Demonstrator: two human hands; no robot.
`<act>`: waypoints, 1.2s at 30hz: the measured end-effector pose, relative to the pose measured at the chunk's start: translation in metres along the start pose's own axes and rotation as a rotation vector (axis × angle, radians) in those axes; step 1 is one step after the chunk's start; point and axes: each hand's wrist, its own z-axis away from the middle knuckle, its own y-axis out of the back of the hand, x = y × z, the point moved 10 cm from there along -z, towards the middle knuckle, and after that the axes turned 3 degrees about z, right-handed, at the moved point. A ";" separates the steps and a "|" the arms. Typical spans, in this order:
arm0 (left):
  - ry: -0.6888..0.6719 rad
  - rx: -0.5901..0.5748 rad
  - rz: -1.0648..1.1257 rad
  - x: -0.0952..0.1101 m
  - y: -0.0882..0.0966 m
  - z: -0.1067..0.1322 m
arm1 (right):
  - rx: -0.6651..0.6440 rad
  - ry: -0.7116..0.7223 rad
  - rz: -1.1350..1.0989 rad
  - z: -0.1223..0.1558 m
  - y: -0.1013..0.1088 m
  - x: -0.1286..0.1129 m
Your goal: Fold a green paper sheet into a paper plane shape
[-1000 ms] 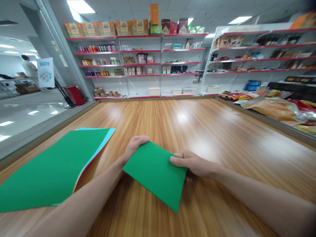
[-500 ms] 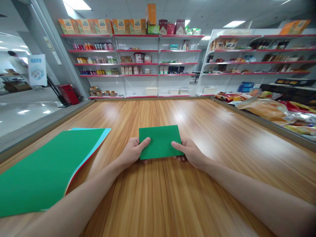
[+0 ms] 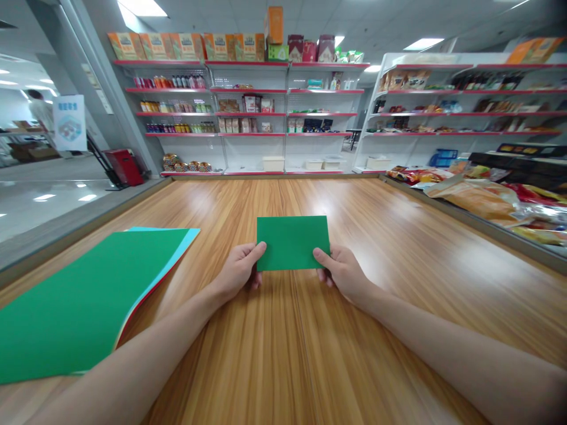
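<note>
A small green paper rectangle (image 3: 292,239) is held up over the wooden table between both hands. My left hand (image 3: 241,268) pinches its left edge, thumb on the front and fingers behind. At the lower right corner, my right hand (image 3: 343,268) grips it the same way. Whether the paper is folded or a single sheet I cannot tell. To the left lies a stack of large coloured sheets (image 3: 88,295), green on top, with light blue and red edges showing beneath. My left forearm passes over the near corner of that stack.
The wood-grain table (image 3: 376,236) has a raised rim. Packaged snacks (image 3: 482,198) and black boxes (image 3: 518,168) lie beyond its right edge. Stocked shelves (image 3: 248,112) stand behind. A sign (image 3: 69,123), a red box (image 3: 125,167) and a distant person (image 3: 39,109) are at the left.
The green paper has risen slightly, shifted right and tilted more upright, facing me. Both hands keep hold of its sides. The stack of sheets stays in place.
</note>
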 end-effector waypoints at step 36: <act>-0.191 0.219 0.102 0.014 0.030 -0.002 | -0.218 -0.028 0.119 0.004 -0.021 0.002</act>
